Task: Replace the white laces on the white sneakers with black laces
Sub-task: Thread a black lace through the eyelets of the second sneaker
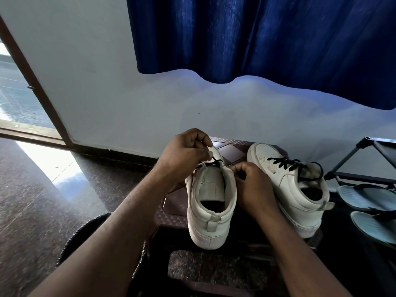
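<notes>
Two hands lacing a white sneaker on a brown stool

The left hand [186, 155] is closed at the toe end of the near sneaker [211, 202], thumb and forefinger pinching the black lace [211, 163] where it crosses the lowest eyelets. The right hand [254, 186] is curled against the near sneaker's right side at the collar, knuckles up; whether it has a lace end in its fingers cannot be told. The near sneaker stands heel toward the camera on the stool [228, 151]. Just right of it, close by the right hand, the second sneaker [287, 189] is threaded with its own black laces [289, 165]; a small pale tab [271, 169] on its side is too blurred to read. Further right of the near sneaker, sandals [364, 199] lie on a dark rack [351, 155].
</notes>
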